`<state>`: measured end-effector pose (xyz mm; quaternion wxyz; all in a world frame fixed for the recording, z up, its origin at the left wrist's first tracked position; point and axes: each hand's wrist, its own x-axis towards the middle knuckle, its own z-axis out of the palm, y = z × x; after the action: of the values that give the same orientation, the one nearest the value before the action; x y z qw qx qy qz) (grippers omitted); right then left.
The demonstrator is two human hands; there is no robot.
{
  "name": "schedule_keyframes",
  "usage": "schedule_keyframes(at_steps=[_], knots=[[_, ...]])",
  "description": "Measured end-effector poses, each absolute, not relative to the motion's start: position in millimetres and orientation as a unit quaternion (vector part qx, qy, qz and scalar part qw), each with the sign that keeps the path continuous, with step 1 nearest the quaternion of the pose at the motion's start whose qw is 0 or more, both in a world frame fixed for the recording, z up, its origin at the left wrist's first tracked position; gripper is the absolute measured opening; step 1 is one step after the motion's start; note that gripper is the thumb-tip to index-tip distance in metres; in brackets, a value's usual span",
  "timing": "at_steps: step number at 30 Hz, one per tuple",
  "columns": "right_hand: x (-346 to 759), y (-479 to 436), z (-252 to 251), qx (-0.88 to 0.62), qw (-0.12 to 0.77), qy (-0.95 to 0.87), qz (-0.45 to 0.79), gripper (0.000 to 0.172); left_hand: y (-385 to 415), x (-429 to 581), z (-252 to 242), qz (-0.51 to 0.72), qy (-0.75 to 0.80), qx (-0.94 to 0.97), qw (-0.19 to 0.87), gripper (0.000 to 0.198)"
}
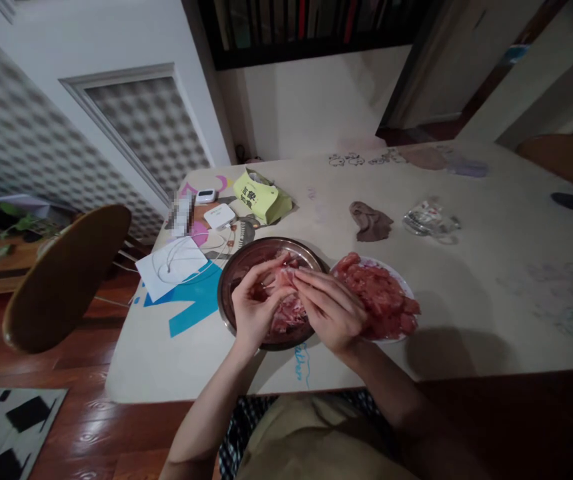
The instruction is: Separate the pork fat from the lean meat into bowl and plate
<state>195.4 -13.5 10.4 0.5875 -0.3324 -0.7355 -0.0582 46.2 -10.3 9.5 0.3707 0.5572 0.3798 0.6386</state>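
Note:
My left hand and my right hand meet over a round metal bowl on the table. Both pinch the same piece of raw pink meat between their fingertips. More pieces of raw meat lie in the bowl beneath. Right of the bowl, touching it, stands a white plate heaped with red raw meat chunks. My right hand partly hides the plate's left side.
On the pale table lie a brown cloth, a crumpled clear wrapper, a yellow-green bag, small white devices, a white sheet with a cable and a dark disc. A wooden chair stands left.

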Motion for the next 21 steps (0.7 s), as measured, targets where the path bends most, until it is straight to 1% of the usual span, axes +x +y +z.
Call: schedule_keyframes(at_steps=[5,10,12,16,17,21], knots=[[218,-26,7,-0.355,0.613,-0.7,-0.086,0.05,-17,70,14,0.64,0.352,0.588,0.347,0.036],[249,-40,1,-0.406,0.625,-0.661,-0.087,0.042,-26,113,11,0.638,0.324,0.579,0.389,0.027],[261,-44,-2,-0.423,0.63,-0.645,-0.09,0.041,-28,130,8,0.626,0.333,0.575,0.407,0.03],[284,-49,-10,-0.434,0.628,-0.637,-0.105,0.039,-28,159,0,0.591,0.35,0.593,0.42,0.053],[289,-49,-14,-0.435,0.627,-0.638,-0.106,0.04,-28,165,-2,0.587,0.351,0.594,0.424,0.055],[304,-50,-26,-0.45,0.63,-0.625,-0.099,0.046,-25,183,-13,0.578,0.369,0.589,0.426,0.046]])
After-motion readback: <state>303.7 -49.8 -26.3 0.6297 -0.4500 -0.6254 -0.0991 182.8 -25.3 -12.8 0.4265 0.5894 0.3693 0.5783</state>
